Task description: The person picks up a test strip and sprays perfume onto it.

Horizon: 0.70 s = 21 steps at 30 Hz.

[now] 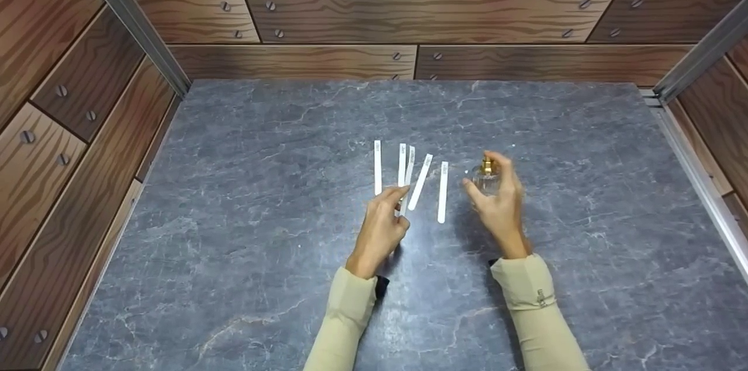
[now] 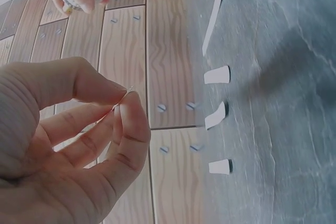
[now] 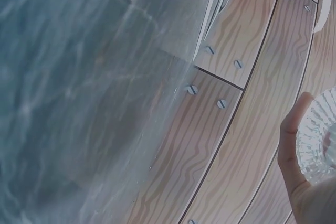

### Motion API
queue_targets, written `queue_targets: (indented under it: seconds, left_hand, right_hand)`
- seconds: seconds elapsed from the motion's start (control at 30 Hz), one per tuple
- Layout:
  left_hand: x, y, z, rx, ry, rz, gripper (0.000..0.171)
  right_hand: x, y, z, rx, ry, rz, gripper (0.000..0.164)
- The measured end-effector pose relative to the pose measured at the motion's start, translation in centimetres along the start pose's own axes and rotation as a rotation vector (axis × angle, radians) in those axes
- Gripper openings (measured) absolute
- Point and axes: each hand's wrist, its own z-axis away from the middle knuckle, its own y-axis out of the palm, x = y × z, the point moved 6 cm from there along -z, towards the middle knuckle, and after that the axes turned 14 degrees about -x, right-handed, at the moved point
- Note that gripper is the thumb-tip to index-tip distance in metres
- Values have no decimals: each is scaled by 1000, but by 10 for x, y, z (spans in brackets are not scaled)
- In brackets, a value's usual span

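My left hand [image 1: 383, 225] pinches a white paper tester strip [image 3: 324, 9] between thumb and fingertips, raised above the table. In the left wrist view only a thin edge of that strip shows at the fingertips [image 2: 131, 98]. My right hand [image 1: 499, 204] grips a clear ribbed glass perfume bottle [image 3: 317, 135] off the table, to the right of the strips. Its index finger lies on top of the gold spray head [image 1: 487, 165]. Several more white strips lie fanned out on the table, among them a leftmost strip [image 1: 377, 166] and a rightmost strip [image 1: 443, 193], with small dark print at their far ends.
The grey marbled tabletop [image 1: 245, 242] spreads around both hands. Wood-patterned panels [image 1: 333, 14] stand behind it and at both sides, with metal rails [image 1: 701, 178] at the edges. Tiny pale specks [image 1: 513, 145] dot the surface near the bottle.
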Motion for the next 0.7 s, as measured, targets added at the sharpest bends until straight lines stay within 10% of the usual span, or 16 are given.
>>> queue_targets:
  seconds: [0.7]
  left_hand:
    - [-9,2,3,11,29,-5,56]
  right_hand:
    - [-1,-3,1,-22,17,65,56]
